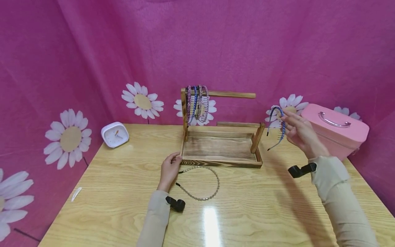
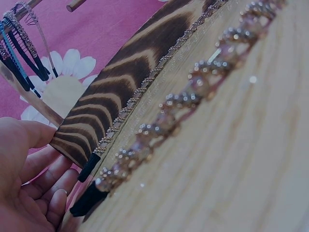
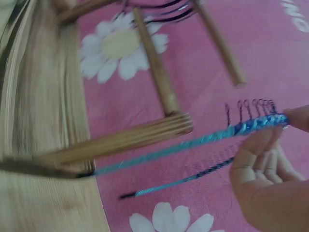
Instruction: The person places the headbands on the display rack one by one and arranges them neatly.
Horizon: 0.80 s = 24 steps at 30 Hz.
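Note:
My right hand (image 1: 299,132) pinches a blue headband (image 1: 283,132) with comb teeth between thumb and fingers. It is held up just right of the wooden rack (image 1: 220,164), its two black-tipped ends hanging free. In the right wrist view, the blue headband (image 3: 193,143) overlaps the rack's lower post. My left hand (image 1: 170,169) grips the rack's front left corner, thumb against the dark-grained front panel (image 2: 89,118). Close by, a beaded headband (image 1: 218,181) lies on the table, its black ends beside that hand. Several headbands (image 1: 195,103) hang at the left of the rack's upper bar (image 1: 231,94).
A pink case (image 1: 336,116) with a metal handle stands at the right, behind my right hand. At the back left is a white clock (image 1: 115,134). A white hair clip (image 1: 76,194) lies near the table's left edge. Pink flowered cloth (image 1: 234,41) hangs behind the table.

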Tool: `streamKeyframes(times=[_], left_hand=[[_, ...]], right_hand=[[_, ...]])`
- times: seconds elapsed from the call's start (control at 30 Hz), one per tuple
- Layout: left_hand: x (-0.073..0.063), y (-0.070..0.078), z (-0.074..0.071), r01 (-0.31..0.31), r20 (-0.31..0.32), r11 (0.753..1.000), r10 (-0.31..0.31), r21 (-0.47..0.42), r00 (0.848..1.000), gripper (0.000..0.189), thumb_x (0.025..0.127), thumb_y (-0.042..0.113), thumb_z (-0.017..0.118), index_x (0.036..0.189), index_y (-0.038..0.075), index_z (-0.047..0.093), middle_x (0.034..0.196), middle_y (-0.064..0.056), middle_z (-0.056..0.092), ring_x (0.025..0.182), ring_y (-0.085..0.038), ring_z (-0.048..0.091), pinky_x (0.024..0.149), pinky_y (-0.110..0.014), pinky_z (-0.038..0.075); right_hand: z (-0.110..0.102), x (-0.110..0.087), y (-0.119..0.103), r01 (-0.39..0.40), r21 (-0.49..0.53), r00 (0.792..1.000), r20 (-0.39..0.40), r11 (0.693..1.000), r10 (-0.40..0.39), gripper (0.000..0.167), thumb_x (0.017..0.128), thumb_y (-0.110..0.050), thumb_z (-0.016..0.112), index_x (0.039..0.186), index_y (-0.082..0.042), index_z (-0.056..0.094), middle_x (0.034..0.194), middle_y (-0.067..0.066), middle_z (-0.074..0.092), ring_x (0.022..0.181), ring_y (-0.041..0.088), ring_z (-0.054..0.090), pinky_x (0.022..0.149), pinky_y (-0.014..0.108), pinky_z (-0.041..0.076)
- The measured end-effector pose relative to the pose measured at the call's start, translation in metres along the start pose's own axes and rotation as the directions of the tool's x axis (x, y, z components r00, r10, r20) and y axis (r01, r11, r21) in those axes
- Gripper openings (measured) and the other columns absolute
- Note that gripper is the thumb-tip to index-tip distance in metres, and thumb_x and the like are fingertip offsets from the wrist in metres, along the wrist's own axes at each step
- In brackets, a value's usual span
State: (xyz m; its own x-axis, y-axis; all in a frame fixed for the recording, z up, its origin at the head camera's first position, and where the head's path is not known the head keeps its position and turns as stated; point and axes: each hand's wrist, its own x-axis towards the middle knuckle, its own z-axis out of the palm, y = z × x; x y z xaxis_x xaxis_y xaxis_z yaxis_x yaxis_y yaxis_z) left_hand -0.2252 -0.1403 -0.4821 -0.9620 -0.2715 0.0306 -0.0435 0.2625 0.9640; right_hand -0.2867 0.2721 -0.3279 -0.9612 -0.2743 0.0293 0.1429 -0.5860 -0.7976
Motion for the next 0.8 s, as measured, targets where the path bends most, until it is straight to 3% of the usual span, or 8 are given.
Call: streamKeyframes(times=[0.1,0.23,0.37,0.5,0.63,0.8], left_hand=[[0.0,0.0,0.0,0.005,-0.002,1.0,-0.005,-0.002,1.0,0.031,0.097,0.016,0.057,0.124,0.001,0.065,0.108,-0.017,0.066,0.093,-0.019,0.057,0.08,-0.027,0.044],[0.0,0.0,0.001,0.003,-0.008,1.0,-0.003,-0.005,1.0,0.031,0.097,0.016,0.057,0.124,0.001,0.065,0.108,-0.017,0.066,0.093,-0.019,0.057,0.081,-0.027,0.044],[0.001,0.0,0.001,0.008,-0.009,1.0,-0.008,-0.002,1.0,0.032,0.097,0.016,0.057,0.124,0.002,0.065,0.108,-0.017,0.066,0.093,-0.019,0.057,0.081,-0.027,0.044],[0.0,0.0,0.001,0.011,-0.008,1.0,-0.011,-0.004,1.0,0.032,0.097,0.017,0.057,0.124,0.002,0.065,0.108,-0.017,0.066,0.094,-0.021,0.058,0.081,-0.027,0.044],[0.0,-0.001,0.001,0.012,-0.006,1.0,-0.012,-0.018,1.0,0.032,0.097,0.016,0.057,0.124,0.002,0.065,0.108,-0.017,0.066,0.094,-0.022,0.058,0.081,-0.027,0.044],[0.001,-0.001,0.001,0.012,-0.006,1.0,-0.013,-0.021,1.0,0.032,0.097,0.016,0.057,0.124,0.002,0.065,0.108,-0.017,0.066,0.094,-0.021,0.057,0.081,-0.027,0.044]], right_hand=[[0.007,0.014,0.003,0.079,-0.03,0.997,-0.015,0.996,-0.08,0.026,0.095,0.006,0.052,0.11,-0.007,0.069,0.099,0.003,0.06,0.086,0.01,0.058,0.074,0.021,0.049],[0.019,0.03,0.005,0.143,-0.142,0.986,-0.065,0.979,-0.154,0.024,0.094,0.002,0.058,0.11,-0.012,0.068,0.095,0.0,0.063,0.083,0.008,0.058,0.072,0.019,0.049],[0.029,0.043,0.003,0.152,-0.265,0.979,-0.095,0.952,-0.183,0.028,0.094,-0.004,0.061,0.119,-0.016,0.065,0.094,-0.003,0.065,0.083,0.005,0.057,0.071,0.016,0.048],[0.038,0.056,0.001,0.136,-0.411,0.973,-0.113,0.901,-0.199,0.048,0.095,-0.009,0.06,0.142,-0.011,0.049,0.092,-0.009,0.066,0.088,0.002,0.057,0.072,0.015,0.047],[0.049,0.065,0.004,0.14,-0.493,0.966,-0.121,0.859,-0.227,0.056,0.097,-0.01,0.057,0.149,-0.006,0.038,0.09,-0.012,0.066,0.09,0.0,0.057,0.07,0.014,0.046],[0.065,0.073,0.014,0.205,-0.378,0.963,-0.085,0.903,-0.254,0.052,0.095,-0.001,0.056,0.145,-0.002,0.043,0.084,-0.009,0.066,0.078,0.002,0.059,0.062,0.015,0.045]])
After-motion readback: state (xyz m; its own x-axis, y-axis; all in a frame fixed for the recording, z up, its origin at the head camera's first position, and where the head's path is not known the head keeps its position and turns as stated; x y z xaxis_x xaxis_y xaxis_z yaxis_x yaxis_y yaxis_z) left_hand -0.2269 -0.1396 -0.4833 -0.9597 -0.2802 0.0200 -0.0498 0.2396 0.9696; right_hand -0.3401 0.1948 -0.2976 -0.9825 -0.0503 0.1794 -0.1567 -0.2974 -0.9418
